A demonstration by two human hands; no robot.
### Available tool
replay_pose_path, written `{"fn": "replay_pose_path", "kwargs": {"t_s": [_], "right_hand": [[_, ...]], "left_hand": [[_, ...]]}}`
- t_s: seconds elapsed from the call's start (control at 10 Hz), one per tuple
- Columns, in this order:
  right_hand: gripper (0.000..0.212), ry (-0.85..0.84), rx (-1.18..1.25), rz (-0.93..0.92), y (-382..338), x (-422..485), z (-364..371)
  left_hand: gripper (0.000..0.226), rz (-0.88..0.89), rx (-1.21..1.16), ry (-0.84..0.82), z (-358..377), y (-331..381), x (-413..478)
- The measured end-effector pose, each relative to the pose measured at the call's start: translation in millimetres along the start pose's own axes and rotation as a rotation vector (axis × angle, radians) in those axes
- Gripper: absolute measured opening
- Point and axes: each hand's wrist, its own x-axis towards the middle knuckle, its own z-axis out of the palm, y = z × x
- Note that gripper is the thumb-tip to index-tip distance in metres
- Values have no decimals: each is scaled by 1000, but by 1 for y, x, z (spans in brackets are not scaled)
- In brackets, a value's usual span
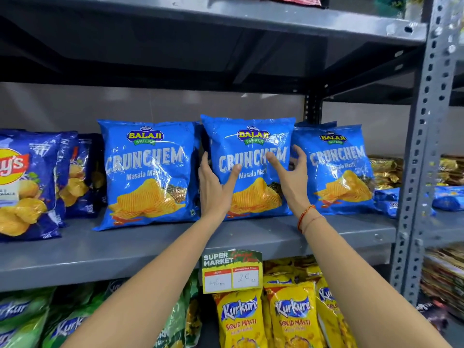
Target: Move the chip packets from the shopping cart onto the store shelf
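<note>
the middle chip packet (251, 146) stands on the grey shelf (150, 247), between two more blue packets (148, 172). the left hand (216, 189) and right hand (292, 179) hold its sides, thumbs on the front.

Price tag (232, 272): is hanging from the front edge of the surface (100, 249), showing "SUPER MARKET" and handwritten prices.
Yellow Kurkure packets (292, 320): are standing upright in a row on the level below, just under the price tag.
Green Kurkure packets (22, 315): are leaning on the same lower level, at far left.
Lay's packets (25, 184): are standing one behind another at the left end of the surface.
Gold packets (385, 172): are lying stacked at the right end, beside the upright post (424, 136).
Small blue packets (448, 198): are lying flat beyond the post.
Back wall (175, 104): is showing plain and pale behind the goods.
</note>
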Motion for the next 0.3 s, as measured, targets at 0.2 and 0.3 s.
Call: {"fn": "replay_pose_path", "kwargs": {"t_s": [0.2,0.3], "right_hand": [[56,139,69,-179,-64,-22,-23],[42,166,183,-389,-114,-35,-44]], "left_hand": [[71,337,287,53,-20,15,-3],[70,441,456,126,-34,16,10]]}}
